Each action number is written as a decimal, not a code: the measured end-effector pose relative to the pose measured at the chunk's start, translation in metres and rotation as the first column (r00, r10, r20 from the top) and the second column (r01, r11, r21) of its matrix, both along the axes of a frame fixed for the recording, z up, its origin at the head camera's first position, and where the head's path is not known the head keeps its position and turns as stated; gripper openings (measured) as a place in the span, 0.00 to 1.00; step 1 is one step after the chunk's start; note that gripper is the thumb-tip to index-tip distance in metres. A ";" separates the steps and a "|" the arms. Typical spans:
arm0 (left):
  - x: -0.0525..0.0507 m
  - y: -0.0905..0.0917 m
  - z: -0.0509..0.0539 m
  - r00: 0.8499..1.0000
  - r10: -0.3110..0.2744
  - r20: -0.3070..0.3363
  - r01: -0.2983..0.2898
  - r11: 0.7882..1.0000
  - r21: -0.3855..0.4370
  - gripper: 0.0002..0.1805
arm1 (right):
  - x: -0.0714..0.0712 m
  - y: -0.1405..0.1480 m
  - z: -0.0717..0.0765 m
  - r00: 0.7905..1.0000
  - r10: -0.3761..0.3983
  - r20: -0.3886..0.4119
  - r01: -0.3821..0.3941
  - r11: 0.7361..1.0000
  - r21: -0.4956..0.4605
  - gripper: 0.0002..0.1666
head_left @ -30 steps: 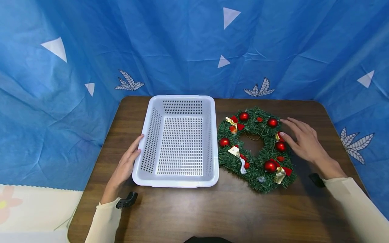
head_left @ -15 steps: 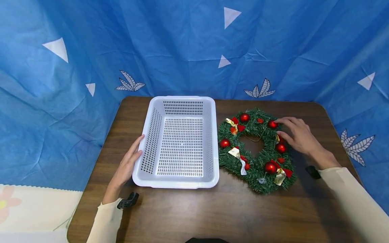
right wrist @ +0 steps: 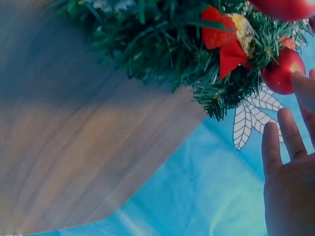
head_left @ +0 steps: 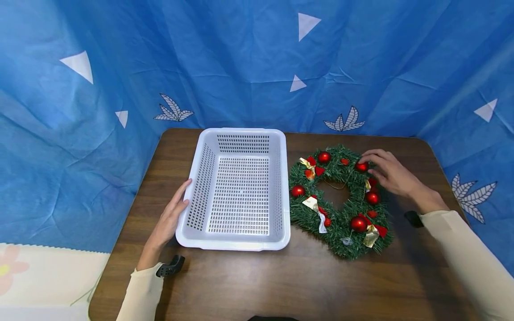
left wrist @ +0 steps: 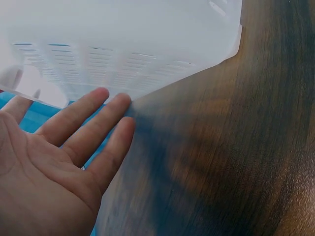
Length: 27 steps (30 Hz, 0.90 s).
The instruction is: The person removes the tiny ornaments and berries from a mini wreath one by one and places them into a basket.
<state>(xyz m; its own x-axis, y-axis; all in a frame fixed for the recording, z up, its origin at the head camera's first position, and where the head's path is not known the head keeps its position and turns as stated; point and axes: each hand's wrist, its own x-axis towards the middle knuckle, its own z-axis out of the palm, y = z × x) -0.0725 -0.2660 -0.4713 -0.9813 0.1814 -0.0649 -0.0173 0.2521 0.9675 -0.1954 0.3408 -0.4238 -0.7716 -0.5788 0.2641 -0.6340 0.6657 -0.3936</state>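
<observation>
A white perforated plastic basket (head_left: 241, 194) lies on the table, with my left hand (head_left: 165, 225) against its left side, fingers extended. The left wrist view shows those fingers (left wrist: 93, 125) fairly straight beside the basket wall (left wrist: 118, 59). Right of the basket lies a green wreath (head_left: 333, 232) with red balls and red and gold bows. My right hand (head_left: 395, 176) is at its upper right, fingertips at a red ball (head_left: 362, 166), fingers bent loosely and not closed round it. In the right wrist view this hand (right wrist: 290, 182) is beside the wreath (right wrist: 147, 54).
The brown wooden table (head_left: 249, 285) stretches in front of the basket and wreath. A blue curtain (head_left: 225, 58) with white shapes hangs behind and at the sides. Pale flowered cloth (head_left: 48, 276) lies at the lower left.
My right hand has moved left and slightly away from me, its fingertips coming over the upper-right red ball. My left hand has stayed beside the basket.
</observation>
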 end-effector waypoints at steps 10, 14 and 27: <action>-0.001 -0.001 -0.002 1.000 -0.008 -0.019 0.008 1.000 0.020 0.30 | -0.006 0.001 -0.002 0.998 0.031 0.049 -0.031 0.999 0.007 0.23; 0.000 -0.002 -0.002 1.000 -0.011 -0.015 0.012 0.999 0.039 0.30 | -0.006 0.000 -0.005 0.999 0.022 0.034 -0.023 1.000 0.014 0.23; 0.000 -0.001 -0.003 1.000 -0.028 -0.006 0.028 0.997 0.075 0.32 | -0.010 -0.005 -0.009 0.999 -0.031 0.020 0.030 0.999 0.035 0.19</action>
<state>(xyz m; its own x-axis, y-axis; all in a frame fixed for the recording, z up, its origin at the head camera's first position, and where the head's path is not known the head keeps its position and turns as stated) -0.0722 -0.2674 -0.4739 -0.9760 0.2131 -0.0449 -0.0063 0.1787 0.9839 -0.2052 0.3354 -0.4330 -0.7942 -0.5634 0.2277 -0.6051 0.6982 -0.3826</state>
